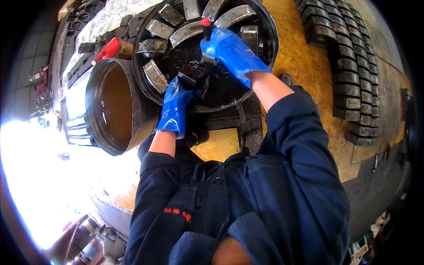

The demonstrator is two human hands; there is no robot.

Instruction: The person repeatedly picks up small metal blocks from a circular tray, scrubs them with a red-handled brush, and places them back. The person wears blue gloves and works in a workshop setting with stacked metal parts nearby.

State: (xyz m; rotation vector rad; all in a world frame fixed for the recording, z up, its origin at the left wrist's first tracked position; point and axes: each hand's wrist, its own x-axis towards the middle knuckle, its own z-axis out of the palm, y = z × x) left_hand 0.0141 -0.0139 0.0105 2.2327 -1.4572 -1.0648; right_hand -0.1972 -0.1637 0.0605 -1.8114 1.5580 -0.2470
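Note:
Both of my hands wear blue rubber gloves and work over a round black tub of dark, wet liquid. My left hand grips a dark metal block at the tub's near side, its fingers partly hidden. My right hand is wrapped round a brush with a black handle and red end, the bristles close to the block. Whether they touch it I cannot tell. Several shiny, curved metal blocks lie in a ring inside the tub wall.
Left of the tub stands an open metal drum with brownish liquid. A red-handled object lies behind it, beside more dark parts. Long rows of dark curved blocks sit on the stained yellow surface to the right.

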